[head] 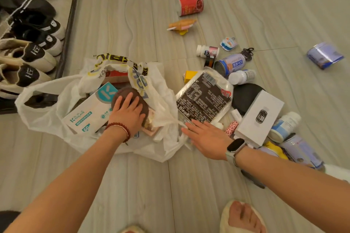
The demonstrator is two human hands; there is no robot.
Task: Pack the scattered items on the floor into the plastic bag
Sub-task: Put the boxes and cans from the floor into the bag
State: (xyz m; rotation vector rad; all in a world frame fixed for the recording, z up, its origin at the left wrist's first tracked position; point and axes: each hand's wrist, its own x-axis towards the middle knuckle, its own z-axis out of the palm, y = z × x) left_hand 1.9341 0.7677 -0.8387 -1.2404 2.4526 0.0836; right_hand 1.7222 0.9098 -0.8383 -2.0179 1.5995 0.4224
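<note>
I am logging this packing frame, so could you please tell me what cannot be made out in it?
Head view only:
- Under the left hand: the brown item is partly covered.
- Plastic bag: deeper contents hidden by the white box.
- Black pouch: print too small to read.
- Blue can: blurred.
- Cans by the right hand: hidden behind the forearm.

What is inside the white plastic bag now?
In the bag: a white-teal box, a brown round item under the left hand, and something red behind. Anything beneath them is covered.
</note>
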